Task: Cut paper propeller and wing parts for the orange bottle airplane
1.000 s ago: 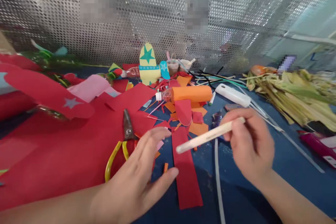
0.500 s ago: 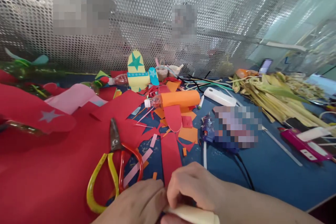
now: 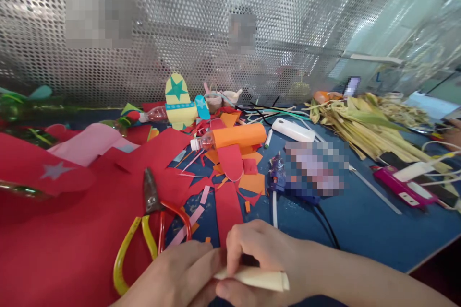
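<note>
Right hand [image 3: 261,247] grips cream, rolled-looking tube [image 3: 261,278]; left hand [image 3: 180,268] at its end (fingertips hidden, can't tell grip), near flat red paper strip [image 3: 227,208].

The blue worktop [image 3: 363,235] carries red paper [image 3: 90,235] over its left side and a red strip [image 3: 227,208] at the middle. Orange scraps [image 3: 252,183] lie beyond, cups [image 3: 230,98] near the far edge. Right of the middle lie a glue gun [image 3: 278,175] and a white stick [image 3: 293,129]; husks [image 3: 360,122] spread toward the far right, a magenta power strip [image 3: 399,184] nearer the right edge.
</note>
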### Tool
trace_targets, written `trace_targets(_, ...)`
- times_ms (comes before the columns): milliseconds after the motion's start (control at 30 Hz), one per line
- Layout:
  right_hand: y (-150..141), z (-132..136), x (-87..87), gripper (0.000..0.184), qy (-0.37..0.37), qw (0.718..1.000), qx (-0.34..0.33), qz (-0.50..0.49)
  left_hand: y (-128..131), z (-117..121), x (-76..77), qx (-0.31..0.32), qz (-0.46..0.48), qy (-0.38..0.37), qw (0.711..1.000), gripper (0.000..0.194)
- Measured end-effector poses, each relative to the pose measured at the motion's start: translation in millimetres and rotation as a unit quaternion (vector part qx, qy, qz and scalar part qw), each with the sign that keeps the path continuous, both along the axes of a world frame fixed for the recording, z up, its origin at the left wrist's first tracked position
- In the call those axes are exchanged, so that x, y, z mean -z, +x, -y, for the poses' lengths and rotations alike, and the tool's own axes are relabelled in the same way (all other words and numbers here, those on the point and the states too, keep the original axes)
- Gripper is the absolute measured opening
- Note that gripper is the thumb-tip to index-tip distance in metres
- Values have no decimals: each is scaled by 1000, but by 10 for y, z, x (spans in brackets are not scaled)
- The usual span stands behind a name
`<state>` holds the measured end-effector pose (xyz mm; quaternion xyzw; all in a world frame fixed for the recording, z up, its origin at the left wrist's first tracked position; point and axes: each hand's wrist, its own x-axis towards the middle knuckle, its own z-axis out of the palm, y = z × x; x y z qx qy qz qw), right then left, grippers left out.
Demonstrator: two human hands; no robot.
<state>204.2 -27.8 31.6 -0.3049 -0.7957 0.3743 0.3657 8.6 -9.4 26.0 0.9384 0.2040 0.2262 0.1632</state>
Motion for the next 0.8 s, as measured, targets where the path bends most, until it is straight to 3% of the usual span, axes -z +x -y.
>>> trace_targets(100,105,-45,-26,11,6,1000,7,-15,-18,-30,23,-70,17,53,996,32)
trace_targets(167,212,-106,-42,5,-36,998,-8,-54,-30,-41,54,-120,29,115,986,36)
trace_targets(200,269,-149,-51,15,-63,994,1,-88,-33,-42,67,-129,32,141,981,33)
trace_targets(267,371,-252,-77,29,-47,990,90,-98,-31,-33,77,-111,29,177,977,24)
trace_targets(333,450,-365,-107,26,29,976,217,3,-23,-12,72,-74,15,204,976,25)
trace_targets(400,505,-473,-121,9,114,930,298,183,-18,16,72,-52,-6,231,972,29)
trace_targets(433,526,-522,-115,4,132,912,310,235,-17,30,79,-46,-18,241,969,29)
trace_targets(467,542,-567,-98,10,140,899,313,272,-19,42,92,-43,-28,248,967,28)
trace_targets(567,569,-681,4,23,139,887,298,324,-32,64,146,-39,-46,252,966,21)
trace_targets(667,554,-742,107,23,144,875,283,365,-43,68,178,-37,-51,249,966,24)
trace_targets(800,483,-694,81,20,164,854,296,394,-47,65,174,-25,-50,248,967,27)
